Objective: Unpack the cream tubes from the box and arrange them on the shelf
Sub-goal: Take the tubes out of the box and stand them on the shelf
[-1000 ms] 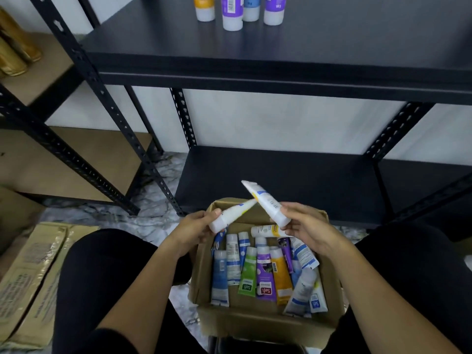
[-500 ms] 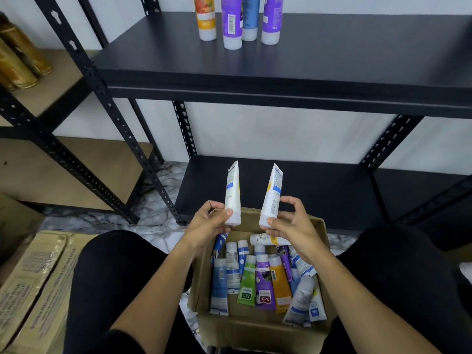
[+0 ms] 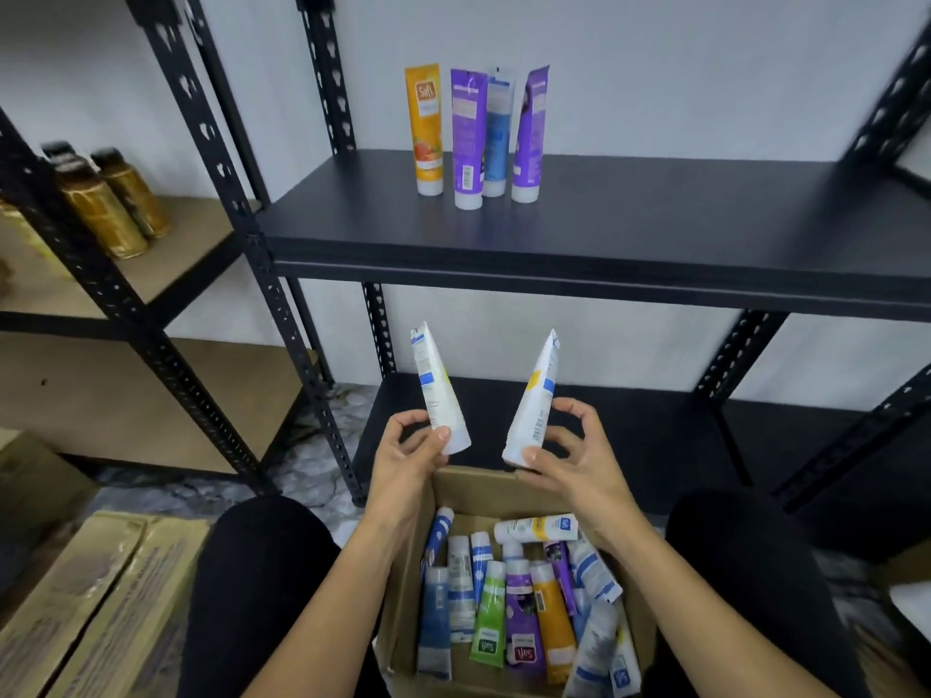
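Holding one white cream tube apiece, both hands sit above the open cardboard box [image 3: 403, 596]. Left hand [image 3: 408, 460] pinches the left white tube [image 3: 437, 390] near its cap end between thumb and fingers, crimped end up and tilted left. Right hand [image 3: 569, 460] pinches the right white tube [image 3: 535, 400] likewise, tilted right; the two tubes are apart. Box contents: a loose layer of assorted tubes [image 3: 514, 607] (blue, green, purple, orange, white). Black shelf [image 3: 655, 229] carries four tubes [image 3: 473, 138] standing cap-down in a close group. Brown bottles [image 3: 111, 199] stand on the neighbouring rack.
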Demonstrator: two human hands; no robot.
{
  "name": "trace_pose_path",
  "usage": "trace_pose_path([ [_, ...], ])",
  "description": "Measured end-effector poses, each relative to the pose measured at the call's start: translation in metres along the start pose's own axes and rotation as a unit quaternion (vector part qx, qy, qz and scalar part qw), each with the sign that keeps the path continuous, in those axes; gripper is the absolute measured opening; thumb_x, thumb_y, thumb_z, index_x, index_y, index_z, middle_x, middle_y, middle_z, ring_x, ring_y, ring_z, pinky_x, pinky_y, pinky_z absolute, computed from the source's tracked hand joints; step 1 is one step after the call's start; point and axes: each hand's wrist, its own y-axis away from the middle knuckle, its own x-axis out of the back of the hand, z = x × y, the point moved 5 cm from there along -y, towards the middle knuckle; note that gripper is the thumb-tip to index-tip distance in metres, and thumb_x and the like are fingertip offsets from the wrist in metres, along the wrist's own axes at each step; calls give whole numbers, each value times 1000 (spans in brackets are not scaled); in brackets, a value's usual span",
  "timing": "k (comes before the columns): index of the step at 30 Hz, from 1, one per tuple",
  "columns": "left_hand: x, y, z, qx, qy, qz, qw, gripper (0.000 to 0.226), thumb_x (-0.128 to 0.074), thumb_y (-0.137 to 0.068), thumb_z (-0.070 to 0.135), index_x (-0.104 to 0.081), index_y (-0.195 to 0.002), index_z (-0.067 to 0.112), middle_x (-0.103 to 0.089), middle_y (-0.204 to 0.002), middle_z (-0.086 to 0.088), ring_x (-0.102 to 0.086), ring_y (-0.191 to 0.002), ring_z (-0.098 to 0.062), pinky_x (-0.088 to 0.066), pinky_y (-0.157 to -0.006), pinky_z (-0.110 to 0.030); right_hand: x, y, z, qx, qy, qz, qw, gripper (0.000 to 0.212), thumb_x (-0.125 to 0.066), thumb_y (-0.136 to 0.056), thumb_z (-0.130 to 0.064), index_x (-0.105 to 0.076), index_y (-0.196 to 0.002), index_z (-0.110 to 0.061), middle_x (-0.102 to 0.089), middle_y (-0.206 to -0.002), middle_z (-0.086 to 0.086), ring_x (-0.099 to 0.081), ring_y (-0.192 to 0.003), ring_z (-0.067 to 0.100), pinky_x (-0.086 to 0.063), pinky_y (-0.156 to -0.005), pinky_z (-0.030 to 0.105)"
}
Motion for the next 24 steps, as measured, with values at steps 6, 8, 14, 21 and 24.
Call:
trace_pose_path([
  [6, -14, 2, 53, -57, -11, -28, 998, 39, -74, -77, 23, -54, -109, 14, -73, -106, -14, -63, -82, -14, -47, -68, -27, -2, 5, -63, 66, -9, -6, 998, 57, -70, -86, 1, -46, -128, -29, -73, -108, 8, -70, -104, 26, -58, -87, 44],
  [8, -22, 0, 73, -74, -16, -43, 996, 42, -73, -79, 21, -53, -114, 14, -73, -106, -15, -63, -80, -13, -47, -69, -28, -1, 5, -86, 91, 5, -8, 996, 57, -71, -86, -4, -46, -129, -33, -73, -111, 7, -69, -104, 24, -57, -87, 41],
  [14, -56, -8, 138, -145, -59, -66, 985, 35, -66, -90, 8, -50, -120, 15, -76, -101, -4, -66, -83, -11, -48, -76, -34, 2, -7, -152, 154, 35, 8, 987, 58, -79, -81, -5, -48, -124, -31, -74, -109, 6, -70, -101, 21, -53, -81, 29],
  [21, -95, -29, 203, -235, -97, -54, 966, 39, -71, -86, 5, -51, -116, 21, -75, -102, -2, -70, -93, -10, -52, -78, -22, 12, -26, -214, 218, 54, 63, 972, 57, -75, -82, 0, -46, -122, -28, -75, -100, 6, -72, -92, 19, -55, -80, 28],
  [24, -112, -42, 221, -260, -101, -54, 959, 41, -71, -85, 3, -50, -115, 22, -75, -102, -3, -71, -94, -10, -53, -73, -16, 17, -34, -228, 230, 71, 79, 967, 57, -76, -82, -3, -45, -121, -31, -75, -100, 2, -73, -91, 15, -53, -78, 25],
])
